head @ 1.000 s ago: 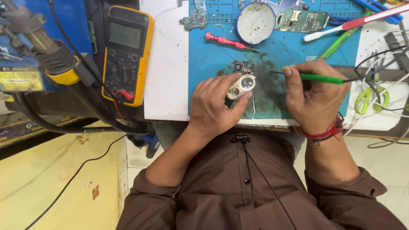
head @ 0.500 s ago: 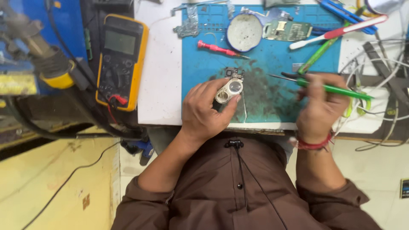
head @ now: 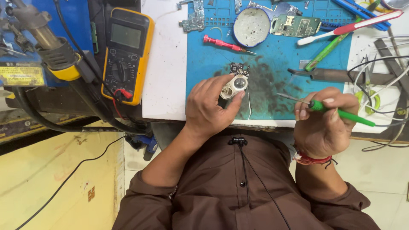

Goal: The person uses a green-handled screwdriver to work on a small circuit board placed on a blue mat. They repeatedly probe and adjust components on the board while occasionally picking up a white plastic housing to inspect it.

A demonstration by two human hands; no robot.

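With the left hand [head: 208, 108] pinching a small silvery folding loupe [head: 234, 86] beside a tiny dark circuit board [head: 239, 68] on the blue mat [head: 272, 55], the right hand [head: 324, 121] gripped a green-handled soldering iron [head: 336, 111], its tip held off the board, work apparently unfinished.

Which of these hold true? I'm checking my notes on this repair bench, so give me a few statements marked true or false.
1. The left hand holds a small silver magnifier. True.
2. The right hand holds a red screwdriver. False: it holds a green-handled soldering iron; the red screwdriver lies on the blue mat.
3. A yellow meter lies left of the mat. True.
4. The iron's tip touches the small circuit board. False: it is apart, to the right.
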